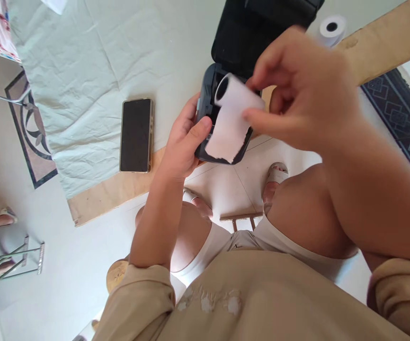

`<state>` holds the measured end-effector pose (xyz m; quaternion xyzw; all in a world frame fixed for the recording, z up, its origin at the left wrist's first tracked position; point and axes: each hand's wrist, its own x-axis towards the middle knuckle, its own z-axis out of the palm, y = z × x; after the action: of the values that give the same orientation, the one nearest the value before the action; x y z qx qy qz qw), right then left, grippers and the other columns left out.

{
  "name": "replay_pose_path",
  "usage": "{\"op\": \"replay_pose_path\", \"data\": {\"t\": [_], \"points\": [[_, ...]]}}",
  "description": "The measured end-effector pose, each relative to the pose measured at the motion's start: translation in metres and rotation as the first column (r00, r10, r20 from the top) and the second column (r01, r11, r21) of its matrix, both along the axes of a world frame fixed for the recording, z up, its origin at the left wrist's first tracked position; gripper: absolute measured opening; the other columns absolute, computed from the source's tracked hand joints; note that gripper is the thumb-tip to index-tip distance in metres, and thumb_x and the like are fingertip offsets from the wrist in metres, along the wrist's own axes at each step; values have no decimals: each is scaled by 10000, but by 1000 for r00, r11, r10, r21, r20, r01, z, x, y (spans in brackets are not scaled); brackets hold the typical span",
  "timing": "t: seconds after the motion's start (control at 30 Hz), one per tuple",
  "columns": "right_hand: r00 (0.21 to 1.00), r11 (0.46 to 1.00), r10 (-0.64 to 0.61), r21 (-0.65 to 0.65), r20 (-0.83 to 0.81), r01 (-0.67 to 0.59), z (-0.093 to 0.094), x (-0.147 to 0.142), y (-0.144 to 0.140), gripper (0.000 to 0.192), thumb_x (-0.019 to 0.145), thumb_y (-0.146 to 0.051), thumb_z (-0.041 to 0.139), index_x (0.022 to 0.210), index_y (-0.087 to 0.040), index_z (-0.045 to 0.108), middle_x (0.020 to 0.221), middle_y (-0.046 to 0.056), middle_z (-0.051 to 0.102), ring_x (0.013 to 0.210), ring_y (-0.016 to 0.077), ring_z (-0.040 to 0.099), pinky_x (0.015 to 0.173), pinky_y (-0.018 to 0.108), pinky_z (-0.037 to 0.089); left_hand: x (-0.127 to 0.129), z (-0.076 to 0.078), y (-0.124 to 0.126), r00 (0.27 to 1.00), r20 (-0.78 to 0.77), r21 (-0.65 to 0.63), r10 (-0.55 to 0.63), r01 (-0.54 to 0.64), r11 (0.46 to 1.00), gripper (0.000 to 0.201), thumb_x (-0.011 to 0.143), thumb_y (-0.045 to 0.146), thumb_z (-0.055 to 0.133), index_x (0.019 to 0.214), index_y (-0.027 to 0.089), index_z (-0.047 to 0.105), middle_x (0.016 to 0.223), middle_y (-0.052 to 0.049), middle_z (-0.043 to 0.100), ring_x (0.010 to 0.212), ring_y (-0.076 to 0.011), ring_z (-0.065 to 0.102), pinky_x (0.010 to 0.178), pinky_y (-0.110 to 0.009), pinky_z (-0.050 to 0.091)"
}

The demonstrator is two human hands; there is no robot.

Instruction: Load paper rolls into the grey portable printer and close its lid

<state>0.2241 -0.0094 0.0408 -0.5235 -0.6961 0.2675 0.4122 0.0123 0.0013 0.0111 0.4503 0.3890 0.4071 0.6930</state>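
Note:
My left hand (187, 137) is wrapped round a small dark grey receipt printer (208, 92), its thumb pressed on the near-left edge. Over the printer's open bay lies a white paper roll (242, 92) with a dark hollow core. A loose strip with a torn end hangs from it across the printer's near edge. My right hand (297, 90), slightly blurred, pinches the roll's right side between thumb and fingers. Behind the printer stands a black lid or case (236, 38); whether the two are joined is hard to make out.
A phone (136, 135) with a dark screen lies left of my left hand on the pale green cloth (84, 85). Another paper roll (333, 29) sits at the back right by the wooden table edge (386, 38). My knees are below the table edge.

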Motion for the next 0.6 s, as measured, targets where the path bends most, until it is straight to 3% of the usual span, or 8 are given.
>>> {"op": "replay_pose_path", "data": {"t": [0.1,0.2,0.27,0.37,0.43,0.6], "points": [[917,996,-81,-11,-391,84,3,9,7,334,667,-321,699,948,-285,524,912,-2,614,668,154,568,512,316,380,1,-5,2,998,65,3,9,-9,1000,252,931,493,738,1108,314,724,941,-4,709,734,-158,632,534,-273,480],[806,980,-170,-184,-568,77,-4,20,19,433,589,-463,690,952,-296,522,846,19,556,666,187,539,485,347,379,4,-9,3,988,92,4,128,-129,992,254,954,454,711,1122,262,712,1004,2,720,831,-148,686,666,-253,568],[846,980,-175,-173,-504,100,-13,27,24,451,590,-490,718,948,-300,521,870,29,571,692,201,543,538,373,418,7,-10,3,979,74,13,192,-194,981,239,960,437,691,1102,245,710,1034,-5,726,924,-157,712,754,-248,584],[967,973,-217,56,-134,226,-27,35,20,382,654,-436,774,863,-272,500,876,49,549,845,243,571,812,469,513,8,-8,2,985,26,17,170,-170,985,259,957,459,698,1111,251,706,1042,-16,730,998,-183,723,806,-257,585],[974,969,-218,133,70,207,-33,36,16,349,702,-393,794,848,-257,508,936,69,556,987,278,573,976,519,491,8,-6,2,987,11,8,162,-162,987,257,952,459,703,1115,260,700,1054,-19,734,1014,-193,726,811,-268,591],[974,985,-175,16,143,174,-40,33,20,384,718,-257,809,1003,-286,553,1016,45,646,952,262,605,922,478,503,7,-5,0,988,55,-12,147,-147,989,230,945,440,702,1091,263,697,1009,-8,723,858,-160,719,703,-255,603]]}}
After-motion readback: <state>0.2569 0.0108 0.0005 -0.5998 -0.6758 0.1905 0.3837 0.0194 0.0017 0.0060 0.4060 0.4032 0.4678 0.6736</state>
